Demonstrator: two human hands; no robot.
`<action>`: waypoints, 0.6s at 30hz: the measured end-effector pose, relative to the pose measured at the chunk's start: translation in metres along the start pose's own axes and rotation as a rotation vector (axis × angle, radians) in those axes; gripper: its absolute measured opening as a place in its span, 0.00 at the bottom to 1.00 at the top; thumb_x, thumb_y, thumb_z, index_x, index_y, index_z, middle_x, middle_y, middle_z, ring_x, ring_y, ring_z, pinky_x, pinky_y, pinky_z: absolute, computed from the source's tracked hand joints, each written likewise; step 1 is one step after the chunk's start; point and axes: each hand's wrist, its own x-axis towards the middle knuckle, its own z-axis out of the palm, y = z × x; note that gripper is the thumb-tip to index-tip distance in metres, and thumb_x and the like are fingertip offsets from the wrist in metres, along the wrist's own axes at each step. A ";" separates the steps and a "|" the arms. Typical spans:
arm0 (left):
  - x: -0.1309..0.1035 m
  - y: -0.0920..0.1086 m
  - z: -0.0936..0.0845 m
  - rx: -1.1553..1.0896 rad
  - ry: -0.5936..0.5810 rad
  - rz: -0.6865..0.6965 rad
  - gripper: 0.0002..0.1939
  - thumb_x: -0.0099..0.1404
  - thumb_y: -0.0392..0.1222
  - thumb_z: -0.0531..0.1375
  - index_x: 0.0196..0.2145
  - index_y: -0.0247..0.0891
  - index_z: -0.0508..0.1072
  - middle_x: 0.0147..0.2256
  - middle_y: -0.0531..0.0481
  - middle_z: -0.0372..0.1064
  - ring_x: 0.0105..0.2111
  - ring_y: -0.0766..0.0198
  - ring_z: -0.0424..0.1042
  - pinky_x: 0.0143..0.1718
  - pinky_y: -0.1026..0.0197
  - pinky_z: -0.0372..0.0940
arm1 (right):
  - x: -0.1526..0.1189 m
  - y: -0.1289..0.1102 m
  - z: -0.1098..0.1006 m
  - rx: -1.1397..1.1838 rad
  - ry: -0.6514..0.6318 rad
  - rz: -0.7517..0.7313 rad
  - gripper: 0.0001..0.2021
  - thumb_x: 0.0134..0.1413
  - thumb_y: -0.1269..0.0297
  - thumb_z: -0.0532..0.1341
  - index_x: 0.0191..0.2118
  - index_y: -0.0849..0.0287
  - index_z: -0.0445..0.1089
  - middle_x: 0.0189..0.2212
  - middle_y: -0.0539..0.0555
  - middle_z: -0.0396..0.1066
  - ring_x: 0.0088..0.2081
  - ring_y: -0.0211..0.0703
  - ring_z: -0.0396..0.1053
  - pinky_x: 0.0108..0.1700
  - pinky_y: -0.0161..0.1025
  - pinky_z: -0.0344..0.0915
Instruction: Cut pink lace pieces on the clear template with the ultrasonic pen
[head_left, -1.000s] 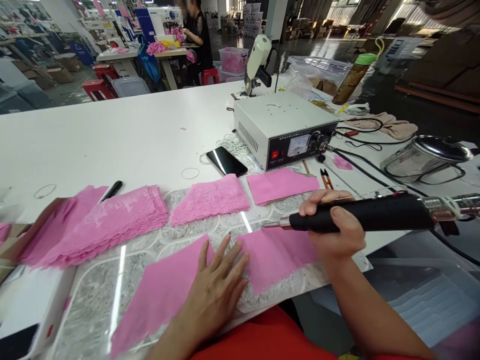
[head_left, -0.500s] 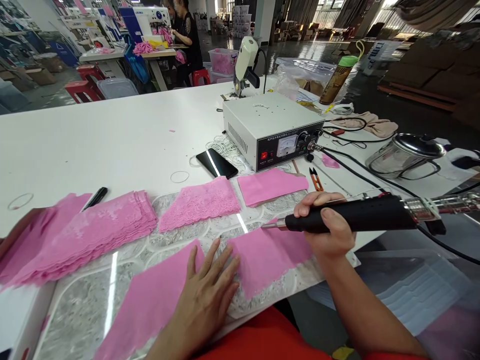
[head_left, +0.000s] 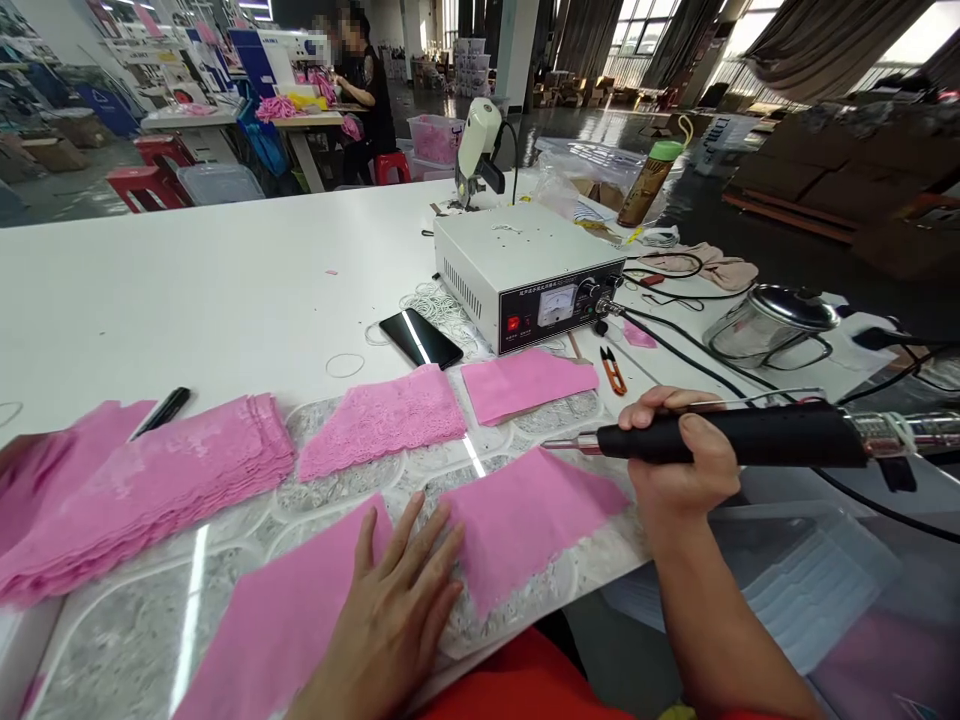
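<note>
My left hand (head_left: 401, 590) lies flat with fingers spread, palm down across a pink fabric piece (head_left: 281, 600). Its fingertips reach the left edge of a second pink fabric piece (head_left: 532, 520). In my right hand (head_left: 686, 455) is an ultrasonic welding gun (head_left: 780, 437) with a black handle, fingers wrapped round it. The gun's slim metal tip points left and is at the upper corner of the second piece; whether it touches the cloth I cannot tell. Beyond lie a pink lace piece (head_left: 386, 415) and a plain pink piece (head_left: 529, 382).
A control box (head_left: 529, 270) with cables stands behind the cloth. Around it are a phone (head_left: 420, 338), orange thread snips (head_left: 613, 370), a lidded glass mug (head_left: 772, 325) and a bottle (head_left: 651, 185). Another person's hand (head_left: 16, 452) is beside a pink lace stack (head_left: 165, 480) at left.
The gun's tip has moved right along the second piece's upper edge to its corner. My left hand keeps its place on the cloth. The whole view has shifted slightly.
</note>
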 end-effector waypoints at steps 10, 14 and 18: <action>0.003 -0.001 -0.001 0.030 -0.012 0.018 0.22 0.68 0.35 0.54 0.60 0.38 0.65 0.61 0.46 0.62 0.68 0.51 0.41 0.67 0.40 0.29 | -0.003 0.005 0.000 0.016 -0.066 -0.004 0.04 0.42 0.67 0.59 0.27 0.59 0.68 0.25 0.50 0.67 0.22 0.35 0.64 0.25 0.37 0.65; 0.002 -0.003 0.000 0.028 0.009 0.021 0.22 0.68 0.35 0.54 0.60 0.38 0.65 0.60 0.46 0.63 0.68 0.52 0.42 0.67 0.41 0.30 | -0.002 0.006 0.002 0.004 -0.086 0.004 0.02 0.43 0.66 0.60 0.27 0.58 0.68 0.25 0.49 0.68 0.22 0.36 0.64 0.25 0.38 0.65; 0.003 -0.004 0.001 0.037 0.024 0.027 0.22 0.68 0.36 0.53 0.60 0.39 0.65 0.60 0.47 0.64 0.68 0.52 0.44 0.68 0.42 0.32 | 0.001 0.003 0.000 0.014 -0.037 0.003 0.04 0.41 0.66 0.60 0.27 0.58 0.68 0.25 0.49 0.68 0.22 0.35 0.64 0.25 0.37 0.65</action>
